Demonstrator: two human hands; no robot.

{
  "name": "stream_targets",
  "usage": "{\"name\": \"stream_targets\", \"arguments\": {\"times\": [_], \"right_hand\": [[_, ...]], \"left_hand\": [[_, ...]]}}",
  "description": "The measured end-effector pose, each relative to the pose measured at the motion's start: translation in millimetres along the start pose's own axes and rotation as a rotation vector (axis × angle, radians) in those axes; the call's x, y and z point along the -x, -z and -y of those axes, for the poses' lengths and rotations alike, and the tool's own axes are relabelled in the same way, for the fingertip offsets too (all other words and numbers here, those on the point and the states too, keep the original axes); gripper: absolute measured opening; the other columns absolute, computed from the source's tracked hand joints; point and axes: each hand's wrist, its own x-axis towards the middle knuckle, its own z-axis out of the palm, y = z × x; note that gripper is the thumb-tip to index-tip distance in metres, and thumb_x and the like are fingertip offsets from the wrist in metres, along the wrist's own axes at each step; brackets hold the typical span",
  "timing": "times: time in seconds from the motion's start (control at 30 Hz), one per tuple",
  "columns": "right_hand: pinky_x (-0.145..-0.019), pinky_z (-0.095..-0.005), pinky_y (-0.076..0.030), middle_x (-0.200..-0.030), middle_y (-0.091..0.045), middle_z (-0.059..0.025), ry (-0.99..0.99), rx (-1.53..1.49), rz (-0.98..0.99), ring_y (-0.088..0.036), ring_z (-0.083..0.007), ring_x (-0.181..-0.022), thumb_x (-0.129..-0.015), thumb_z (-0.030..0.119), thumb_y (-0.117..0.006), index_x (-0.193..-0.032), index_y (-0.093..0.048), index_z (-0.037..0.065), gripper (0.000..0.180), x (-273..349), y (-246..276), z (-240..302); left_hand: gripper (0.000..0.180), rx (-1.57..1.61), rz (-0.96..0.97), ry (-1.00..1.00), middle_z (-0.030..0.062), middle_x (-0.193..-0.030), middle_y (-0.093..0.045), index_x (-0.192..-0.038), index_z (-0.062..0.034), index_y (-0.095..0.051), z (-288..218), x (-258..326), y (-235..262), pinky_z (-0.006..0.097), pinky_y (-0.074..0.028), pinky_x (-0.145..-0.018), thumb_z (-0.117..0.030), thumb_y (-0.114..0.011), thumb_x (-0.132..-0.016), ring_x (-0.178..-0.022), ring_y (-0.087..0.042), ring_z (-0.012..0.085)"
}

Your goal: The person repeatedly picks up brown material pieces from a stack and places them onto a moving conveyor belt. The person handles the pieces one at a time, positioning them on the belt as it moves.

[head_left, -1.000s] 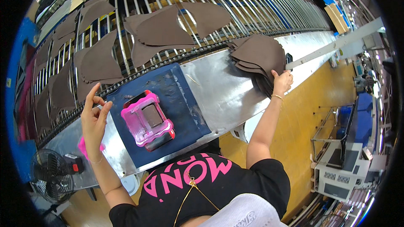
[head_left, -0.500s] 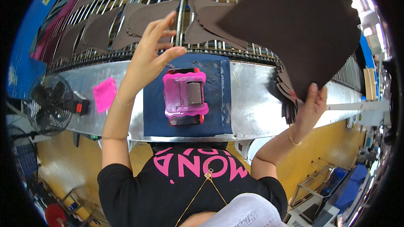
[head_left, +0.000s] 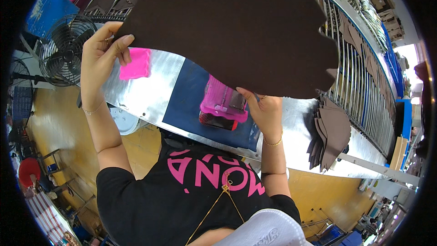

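Note:
A large dark brown sheet piece with a partly scalloped edge is held up in front of me, spanning most of the upper view. My left hand pinches its left corner between thumb and fingers. At the lower edge, my right hand grips it, thumb on the near face and the other fingers behind. Below the sheet, partly covered, a pink-coated tray-like object with a dark block on it rests on a dark blue mat. A stack of similar brown pieces lies right of my right hand.
A pink pad lies on the metal table, with a black fan at its left. Beyond the table runs a roller conveyor carrying more brown pieces. A white bar juts out at the right.
The brown sheet has come left from the right side and now spans both hands. My left hand, free before, has taken its left corner. The view has turned to the right.

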Motion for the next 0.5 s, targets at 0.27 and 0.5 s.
{"name": "stream_targets", "arguments": {"times": [0.27, 0.5], "right_hand": [[-0.086, -0.0374, -0.039, -0.079, -0.068, -0.0042, -0.006, 0.253, -0.049, -0.062, -0.0184, -0.070, -0.071, -0.002, -0.067, -0.089, -0.069, 0.011, 0.023, 44.7, 36.7, -28.3], [-0.085, -0.0374, -0.039, -0.073, -0.065, -0.0053, -0.198, 0.493, -0.094, -0.057, -0.0232, -0.065, -0.073, 0.000, -0.067, -0.089, -0.068, 0.008, 0.017, 131.9, 70.9, -60.9]], "left_hand": [[0.010, -0.148, 0.330, 0.210, 0.0049, -0.064, -0.059, -0.092, 0.0058, -0.061, 19.1, 6.5, -40.5, 0.021, -0.046, -0.044, 0.000, -0.057, -0.086, -0.053, -0.061, 0.0091], [0.007, -0.374, 0.703, -0.172, 0.0078, -0.068, -0.055, -0.084, 0.0024, -0.062, 12.4, -23.9, -114.9, 0.027, -0.044, -0.047, -0.003, -0.064, -0.080, -0.052, -0.060, 0.0154]]}}
